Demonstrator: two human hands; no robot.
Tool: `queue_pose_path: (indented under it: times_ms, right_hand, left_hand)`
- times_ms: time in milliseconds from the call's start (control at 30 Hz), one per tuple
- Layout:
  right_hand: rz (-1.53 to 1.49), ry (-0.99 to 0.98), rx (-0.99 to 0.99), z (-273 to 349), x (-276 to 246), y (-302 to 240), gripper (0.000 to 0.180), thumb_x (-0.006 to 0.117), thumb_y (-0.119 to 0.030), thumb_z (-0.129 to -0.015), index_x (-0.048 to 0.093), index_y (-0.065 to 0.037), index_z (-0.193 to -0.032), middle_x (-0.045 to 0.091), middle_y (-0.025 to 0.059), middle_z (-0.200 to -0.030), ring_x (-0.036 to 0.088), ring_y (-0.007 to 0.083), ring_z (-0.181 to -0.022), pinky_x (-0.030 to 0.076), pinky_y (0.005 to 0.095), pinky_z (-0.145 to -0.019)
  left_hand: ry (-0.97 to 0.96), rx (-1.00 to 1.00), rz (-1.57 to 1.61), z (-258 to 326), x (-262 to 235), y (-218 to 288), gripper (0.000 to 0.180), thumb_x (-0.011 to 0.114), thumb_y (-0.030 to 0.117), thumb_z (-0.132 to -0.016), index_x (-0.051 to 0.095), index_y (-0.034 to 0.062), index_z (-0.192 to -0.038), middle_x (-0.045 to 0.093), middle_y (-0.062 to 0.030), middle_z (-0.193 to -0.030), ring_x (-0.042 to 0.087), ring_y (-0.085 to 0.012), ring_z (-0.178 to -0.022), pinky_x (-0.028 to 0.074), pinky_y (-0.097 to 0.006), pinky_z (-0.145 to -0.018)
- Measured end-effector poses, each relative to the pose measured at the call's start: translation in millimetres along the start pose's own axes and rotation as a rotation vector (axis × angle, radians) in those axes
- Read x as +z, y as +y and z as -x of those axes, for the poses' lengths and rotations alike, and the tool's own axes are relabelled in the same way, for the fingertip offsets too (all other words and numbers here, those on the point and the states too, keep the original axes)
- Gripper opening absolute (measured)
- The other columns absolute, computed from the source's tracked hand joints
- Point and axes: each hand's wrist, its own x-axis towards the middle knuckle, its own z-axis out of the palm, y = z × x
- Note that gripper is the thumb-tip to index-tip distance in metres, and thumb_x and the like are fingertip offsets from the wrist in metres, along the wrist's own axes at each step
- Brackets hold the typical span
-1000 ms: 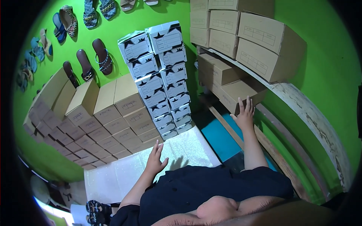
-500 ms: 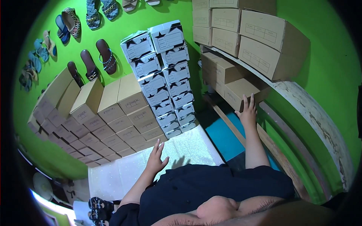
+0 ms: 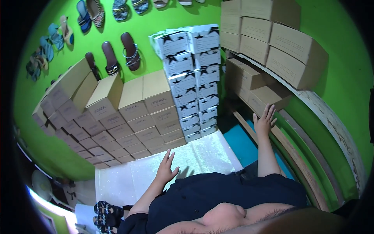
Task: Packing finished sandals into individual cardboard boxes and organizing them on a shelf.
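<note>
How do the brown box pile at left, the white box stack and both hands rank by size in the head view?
1. Brown box pile
2. White box stack
3. Left hand and right hand: too alike to rank

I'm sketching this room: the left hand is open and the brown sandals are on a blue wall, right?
The head view shows a green wall, not blue; the brown sandals are on it and the left hand is open.

Head-worn fisheye, left of a pair: looking down and forward from close above dark shirt; taking in left hand and right hand at middle range and, farther off, green wall.
</note>
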Motion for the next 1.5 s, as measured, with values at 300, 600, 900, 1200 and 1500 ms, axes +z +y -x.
queue_pose_path:
  times_ms: [300, 600, 900, 1200, 1500]
  right_hand:
    - [-0.388, 0.155, -0.818, 85, 40, -208, 0.089, 0.077, -0.033, -0.079, 0.030, -0.022, -0.154, 0.016, 0.0186, -0.164, 0.011, 0.0392, -0.152, 0.007, 0.0726, -0.113]
    - [-0.543, -0.042, -1.110, 132, -17, -446, 0.089, 0.076, -0.037, -0.080, 0.030, -0.024, -0.155, 0.016, 0.0109, -0.164, 0.006, 0.0351, -0.153, 0.002, 0.0764, -0.111]
    - [-0.328, 0.108, -1.030, 129, -66, -586, 0.101, 0.077, -0.032, -0.076, 0.019, -0.014, -0.158, 0.021, 0.0092, -0.163, 0.005, 0.0339, -0.153, 0.002, 0.0792, -0.109]
    - [-0.332, 0.087, -1.123, 115, -72, -581, 0.095, 0.078, -0.025, -0.071, 0.031, -0.010, -0.152, 0.036, 0.0087, -0.152, 0.016, 0.0290, -0.151, 0.002, 0.0812, -0.108]
    - [-0.511, 0.135, -1.230, 109, -105, -448, 0.097, 0.086, -0.031, -0.065, 0.038, -0.014, -0.148, 0.039, 0.0037, -0.152, 0.023, 0.0276, -0.150, -0.002, 0.0800, -0.109]
  left_hand:
    - [0.120, -0.220, 0.043, 76, -64, -78, 0.084, 0.075, 0.024, -0.080, 0.035, 0.0068, -0.151, 0.026, -0.0232, -0.159, 0.041, -0.0424, -0.138, 0.042, -0.045, -0.109]
    - [0.207, -0.269, -0.014, 141, -125, -128, 0.086, 0.075, 0.020, -0.081, 0.030, 0.0068, -0.153, 0.024, -0.0219, -0.160, 0.046, -0.0391, -0.135, 0.043, -0.043, -0.108]
    - [0.249, -0.251, -0.094, 176, -153, -152, 0.088, 0.075, 0.017, -0.081, 0.027, 0.0068, -0.154, 0.023, -0.0216, -0.160, 0.054, -0.0354, -0.128, 0.045, -0.042, -0.105]
    - [0.236, -0.300, -0.048, 182, -153, -156, 0.087, 0.074, 0.017, -0.081, 0.028, 0.0055, -0.154, 0.025, -0.0219, -0.160, 0.053, -0.0356, -0.129, 0.045, -0.041, -0.106]
    - [0.241, -0.259, -0.111, 140, -159, -136, 0.083, 0.073, 0.020, -0.081, 0.032, 0.0057, -0.152, 0.031, -0.0222, -0.158, 0.037, -0.0397, -0.142, 0.036, -0.043, -0.114]
